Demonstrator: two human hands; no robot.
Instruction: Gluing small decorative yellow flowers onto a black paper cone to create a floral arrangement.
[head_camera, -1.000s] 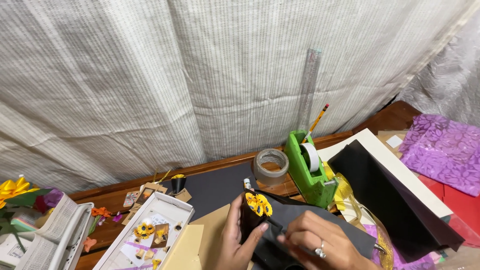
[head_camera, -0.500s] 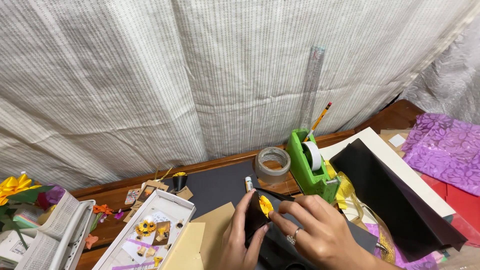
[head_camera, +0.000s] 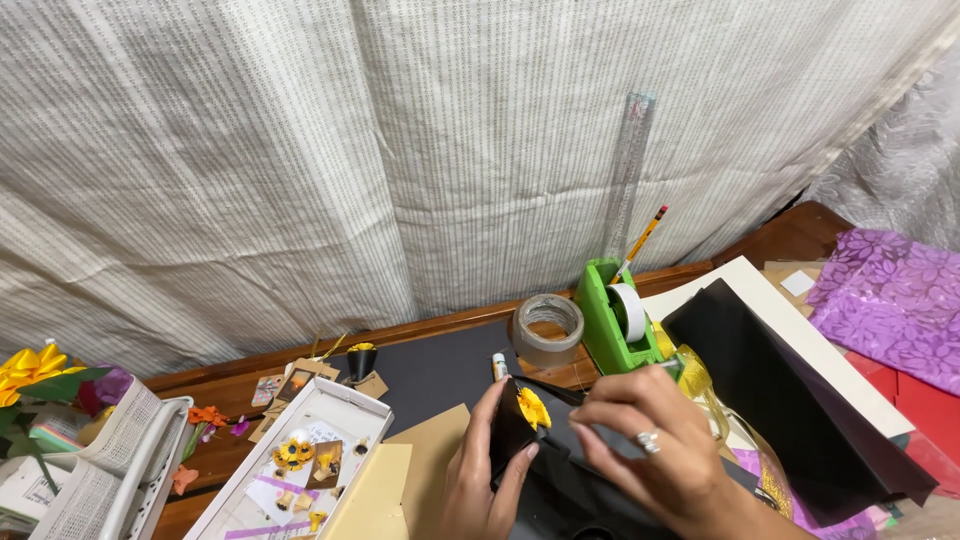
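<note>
My left hand (head_camera: 490, 470) grips black paper (head_camera: 515, 440) bearing a yellow flower (head_camera: 533, 408). My right hand (head_camera: 650, 455) pinches its edge beside the green tape dispenser (head_camera: 615, 320).

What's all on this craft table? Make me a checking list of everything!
surface: brown wooden table, mostly covered.
job's things: black paper piece with a small yellow paper flower on it.
clutter: green tape dispenser, tape roll, clear ruler, pencil, white tray of paper bits, purple flowered paper, black sheet.
grippers: left hand holds the black paper piece; right hand, wearing a ring, pinches at it beside the flower.
cables: nothing seen.
surroundings: pale woven curtain behind.
</note>
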